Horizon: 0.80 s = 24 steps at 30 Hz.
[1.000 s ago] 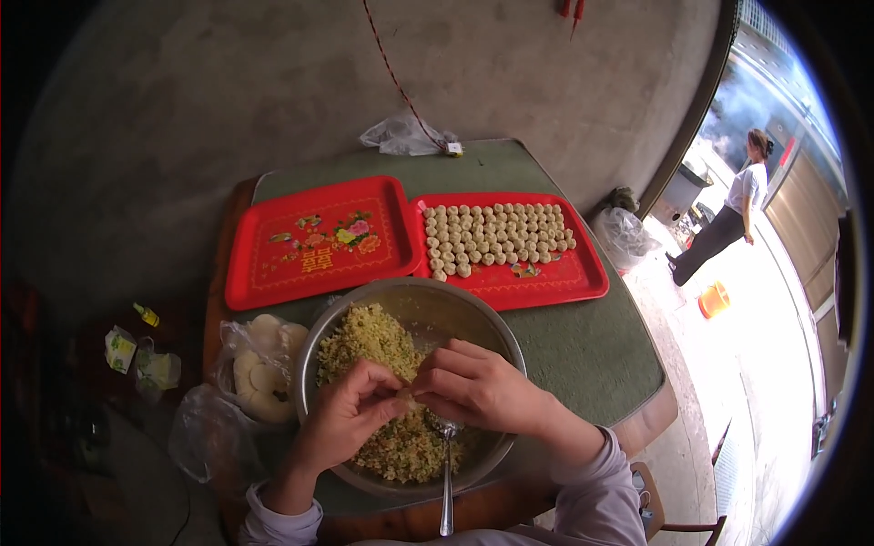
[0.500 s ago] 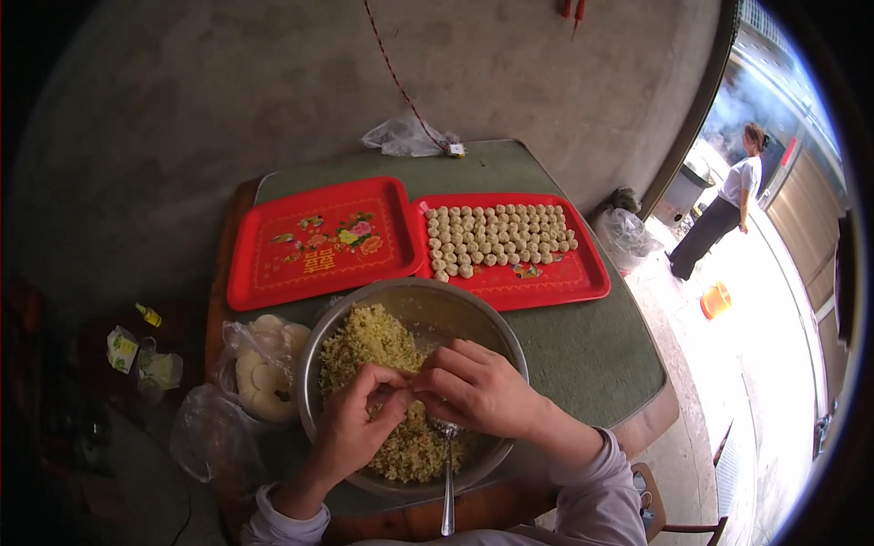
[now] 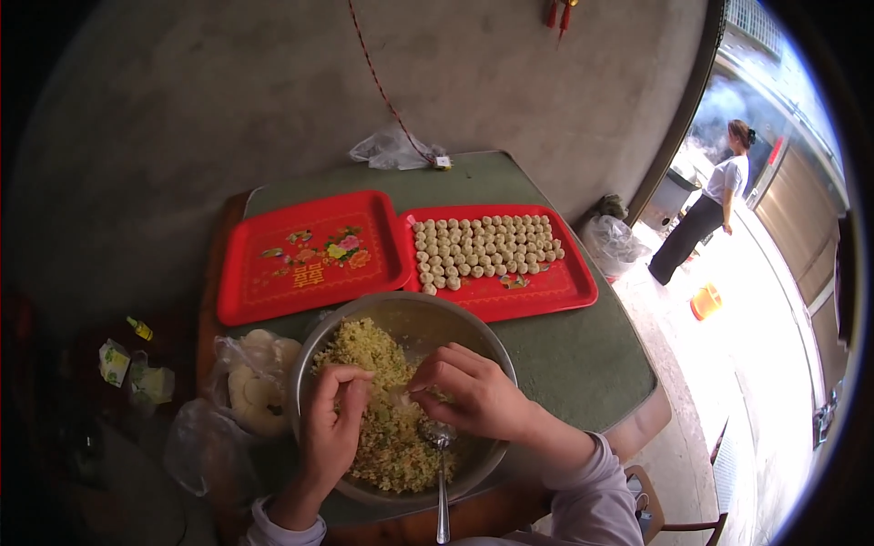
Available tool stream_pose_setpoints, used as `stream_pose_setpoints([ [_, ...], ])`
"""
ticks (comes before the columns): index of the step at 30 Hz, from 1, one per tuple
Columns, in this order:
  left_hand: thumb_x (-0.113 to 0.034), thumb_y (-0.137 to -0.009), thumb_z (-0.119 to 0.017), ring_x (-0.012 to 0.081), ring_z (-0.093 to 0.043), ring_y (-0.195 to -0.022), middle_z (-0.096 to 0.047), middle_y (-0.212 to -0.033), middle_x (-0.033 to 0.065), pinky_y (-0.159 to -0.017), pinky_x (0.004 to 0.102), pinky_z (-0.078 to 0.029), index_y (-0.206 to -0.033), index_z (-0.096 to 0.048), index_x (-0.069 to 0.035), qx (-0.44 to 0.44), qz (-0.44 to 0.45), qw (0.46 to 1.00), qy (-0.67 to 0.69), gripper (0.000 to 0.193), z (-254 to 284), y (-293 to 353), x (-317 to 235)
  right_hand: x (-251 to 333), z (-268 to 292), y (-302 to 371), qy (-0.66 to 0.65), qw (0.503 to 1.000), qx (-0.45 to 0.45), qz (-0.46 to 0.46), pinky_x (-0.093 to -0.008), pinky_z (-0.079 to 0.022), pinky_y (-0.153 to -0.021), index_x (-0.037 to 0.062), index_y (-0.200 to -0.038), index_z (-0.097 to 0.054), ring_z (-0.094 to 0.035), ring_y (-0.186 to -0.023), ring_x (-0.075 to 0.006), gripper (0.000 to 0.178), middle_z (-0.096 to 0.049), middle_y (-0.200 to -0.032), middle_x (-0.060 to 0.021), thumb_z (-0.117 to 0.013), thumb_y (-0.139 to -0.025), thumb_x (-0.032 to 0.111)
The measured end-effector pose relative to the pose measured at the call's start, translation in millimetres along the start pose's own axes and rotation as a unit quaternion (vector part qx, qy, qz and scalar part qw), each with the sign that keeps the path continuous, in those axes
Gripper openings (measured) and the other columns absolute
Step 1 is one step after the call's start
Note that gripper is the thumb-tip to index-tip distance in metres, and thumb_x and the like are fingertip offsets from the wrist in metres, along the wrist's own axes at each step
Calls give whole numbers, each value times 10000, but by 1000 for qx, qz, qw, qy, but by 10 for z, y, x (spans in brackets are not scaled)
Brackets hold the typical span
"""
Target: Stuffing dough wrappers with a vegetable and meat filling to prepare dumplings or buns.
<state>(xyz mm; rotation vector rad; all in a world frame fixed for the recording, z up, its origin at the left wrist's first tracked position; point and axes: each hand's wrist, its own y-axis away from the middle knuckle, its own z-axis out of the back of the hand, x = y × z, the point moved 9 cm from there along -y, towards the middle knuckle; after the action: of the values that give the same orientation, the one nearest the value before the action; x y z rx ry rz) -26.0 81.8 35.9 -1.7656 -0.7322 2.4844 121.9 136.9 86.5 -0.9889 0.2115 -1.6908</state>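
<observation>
Over a steel bowl [image 3: 466, 329] of chopped yellow-green filling [image 3: 366, 350], both my hands are raised, apart from each other. My left hand [image 3: 333, 423] has its thumb and forefinger parted, with nothing seen between them. The fingers of my right hand [image 3: 475, 396] are curled into a pinch; a small pale bit shows by the fingertips, too unclear to name. Below that hand a metal spoon [image 3: 442, 491] rests in the filling, its handle over the near rim. Round dough wrappers [image 3: 253, 391] lie in a clear plastic bag left of the bowl.
Behind the bowl, a red tray [image 3: 546, 296] holds rows of small round dumplings [image 3: 487, 246]. A flowered red tray [image 3: 259, 238] overlaps its left edge. A plastic bag [image 3: 391, 150] and cord lie at the table's back. Outside the doorway stand a person [image 3: 724, 182] and an orange bucket [image 3: 706, 300].
My hands, which met at the fingertips over the bowl, have moved apart, the left one leftward. The whole view has shifted slightly. The spoon stays in the bowl.
</observation>
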Motion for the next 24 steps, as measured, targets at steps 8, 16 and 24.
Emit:
stream_pose_setpoints([
  [8, -83, -966, -575, 138, -629, -927, -621, -1030, 82, -845, 270, -524, -1218, -472, 7, 66, 120, 943, 302, 287, -389, 116, 53, -61, -11, 15, -42, 998, -17, -39, -386, -504, -706, 52, -923, -578, -584, -810, -297, 183, -565, -856, -94, -684, -775, 33],
  [16, -94, -980, -552, 129, -631, -905, -630, -1028, 74, -824, 260, -520, -1220, -525, 23, 85, 138, 944, 287, 268, -352, 126, 128, -5, -54, -1, 19, 999, 26, 3, -372, -494, -702, 59, -923, -574, -573, -832, -276, 167, -558, -881, -78, -680, -796, 87],
  [24, -96, -956, -595, 101, -639, -832, -666, -941, 54, -763, 232, -520, -1152, -602, 22, 168, 132, 946, 243, 229, -313, 78, 72, 435, -81, 127, 279, 932, 56, 223, -294, -490, -725, 102, -966, -587, -588, -913, -184, 182, -582, -958, -26, -615, -806, 185],
])
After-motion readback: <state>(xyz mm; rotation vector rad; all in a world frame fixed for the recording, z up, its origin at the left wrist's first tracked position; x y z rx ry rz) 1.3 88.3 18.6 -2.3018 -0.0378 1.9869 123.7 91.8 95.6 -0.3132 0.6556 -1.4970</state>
